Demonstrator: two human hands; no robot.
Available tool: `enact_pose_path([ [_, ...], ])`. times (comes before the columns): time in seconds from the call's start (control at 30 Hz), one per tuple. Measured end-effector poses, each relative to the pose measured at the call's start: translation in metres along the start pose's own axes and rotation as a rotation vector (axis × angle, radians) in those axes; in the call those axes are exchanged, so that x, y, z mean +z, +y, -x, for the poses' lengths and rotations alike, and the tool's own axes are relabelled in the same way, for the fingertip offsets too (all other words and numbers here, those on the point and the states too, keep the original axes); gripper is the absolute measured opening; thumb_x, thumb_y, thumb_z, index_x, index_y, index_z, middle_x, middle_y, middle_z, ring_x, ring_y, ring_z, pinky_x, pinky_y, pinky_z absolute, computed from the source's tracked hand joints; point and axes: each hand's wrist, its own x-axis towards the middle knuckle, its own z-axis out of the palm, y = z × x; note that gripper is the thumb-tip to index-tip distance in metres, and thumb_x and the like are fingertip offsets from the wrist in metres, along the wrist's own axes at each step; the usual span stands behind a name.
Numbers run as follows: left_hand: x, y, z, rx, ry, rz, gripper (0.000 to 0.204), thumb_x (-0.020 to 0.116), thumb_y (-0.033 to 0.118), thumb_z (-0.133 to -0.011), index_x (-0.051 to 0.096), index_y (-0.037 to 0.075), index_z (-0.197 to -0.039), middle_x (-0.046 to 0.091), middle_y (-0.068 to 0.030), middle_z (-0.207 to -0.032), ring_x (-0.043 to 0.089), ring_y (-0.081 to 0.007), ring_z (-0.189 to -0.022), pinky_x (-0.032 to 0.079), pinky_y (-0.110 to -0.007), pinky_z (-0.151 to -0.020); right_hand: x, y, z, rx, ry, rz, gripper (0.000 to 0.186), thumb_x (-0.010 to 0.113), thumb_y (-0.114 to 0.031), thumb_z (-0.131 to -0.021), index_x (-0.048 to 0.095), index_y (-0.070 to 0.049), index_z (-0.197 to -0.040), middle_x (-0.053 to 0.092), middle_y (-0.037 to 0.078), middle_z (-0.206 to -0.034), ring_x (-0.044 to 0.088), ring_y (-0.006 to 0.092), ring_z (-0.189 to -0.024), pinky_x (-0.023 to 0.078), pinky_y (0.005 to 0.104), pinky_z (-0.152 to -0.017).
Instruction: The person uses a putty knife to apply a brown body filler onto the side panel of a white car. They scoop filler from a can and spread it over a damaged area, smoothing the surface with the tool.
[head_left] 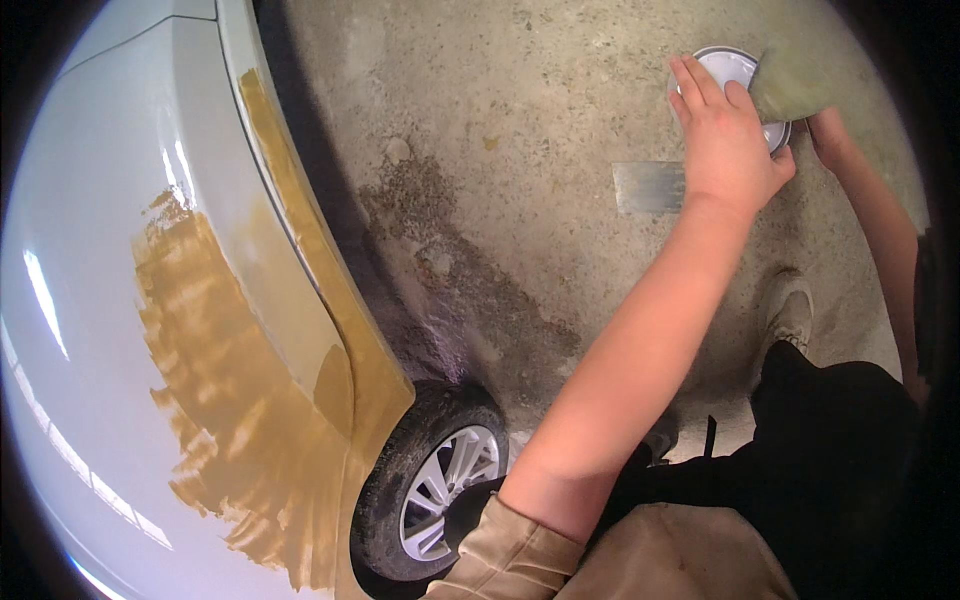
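My left hand (722, 140) reaches out at the upper right and grips a round tin (728, 64) with a pale inside or lid and a metal rim. Its fingers lie across the top, with the thumb side at the near rim. My right hand (828, 138) is beside the tin on its right; its fingers are mostly hidden. A blurred, greenish patch (797, 84) covers part of the tin; I cannot make out what it is. A flat, grey metal sheet (648, 187) lies near my left wrist, partly behind it.
A white car body (90, 250) fills the left side, with a large tan, filler-like smeared patch (240, 390) on its panel. Its wheel (430, 480) stands at the lower middle. The concrete floor (560, 90) has a dark stain. My shoe (790, 308) is at the right.
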Motion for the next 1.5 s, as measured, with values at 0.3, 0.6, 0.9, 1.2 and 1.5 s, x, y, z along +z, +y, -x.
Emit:
enact_pose_path([
  [0.3, -0.034, -0.013, -0.007, -0.141, -0.058, 0.381, 0.051, 0.079, 0.024, -0.059, 0.053, -0.005, -0.091, 0.065, -0.0251, -0.093, 0.066, -0.0375, -0.086, 0.054, -0.042, -0.078, -0.002, -0.007, -0.002, -0.027, 0.020, 0.117, 0.028, 0.048, -0.040, -0.095, 0.055, -0.013, -0.092, 0.050, -0.002, -0.080, 0.045, 0.0109, -0.072, 0.034, 0.0281, -0.066],
  [0.6, -0.049, -0.043, -0.001, -0.234, 0.575, 0.703, 0.033, 0.074, 0.010, -0.069, 0.049, 0.001, -0.089, 0.065, -0.0177, -0.080, 0.065, -0.0334, -0.070, 0.053, -0.040, -0.066, -0.006, -0.016, -0.007, 0.033, -0.052, 0.255, 0.037, 0.047, -0.049, -0.095, 0.052, -0.016, -0.079, 0.040, -0.006, -0.063, 0.036, 0.0088, -0.057, 0.029, 0.0265, -0.053],
  [0.9, -0.057, -0.117, 0.065, -1.012, 0.612, 1.094, 0.038, 0.068, 0.017, -0.088, 0.046, -0.005, -0.108, 0.061, -0.0154, -0.095, 0.060, -0.0187, -0.088, 0.050, -0.031, -0.077, -0.023, -0.038, -0.015, 0.020, -0.011, 0.237, 0.040, 0.049, -0.051, -0.094, 0.059, -0.013, -0.087, 0.042, -0.005, -0.062, 0.036, 0.0088, -0.056, 0.029, 0.0258, -0.052],
  [1.2, -0.018, -0.158, 0.143, -1.152, 0.432, 0.975, 0.028, 0.069, 0.022, -0.086, 0.054, 0.000, -0.093, 0.058, -0.0058, -0.071, 0.054, -0.0147, -0.058, 0.045, -0.031, -0.050, -0.013, -0.059, 0.007, -0.091, -0.060, 0.244, 0.040, 0.050, -0.048, -0.095, 0.058, -0.012, -0.080, 0.052, -0.003, -0.065, 0.045, 0.0098, -0.056, 0.037, 0.0276, -0.051],
  [1.5, -0.084, -0.118, 0.140, -0.876, 0.350, 1.071, 0.044, 0.044, 0.037, -0.100, 0.062, -0.002, -0.098, 0.066, -0.0150, -0.108, 0.062, -0.0233, -0.101, 0.046, -0.036, -0.093, 0.027, -0.109, 0.066, -0.169, -0.240, 0.735, 0.046, 0.043, -0.039, -0.098, 0.060, -0.003, -0.075, 0.058, 0.005, -0.070, 0.053, 0.0153, -0.059, 0.045, 0.0328, -0.060],
])
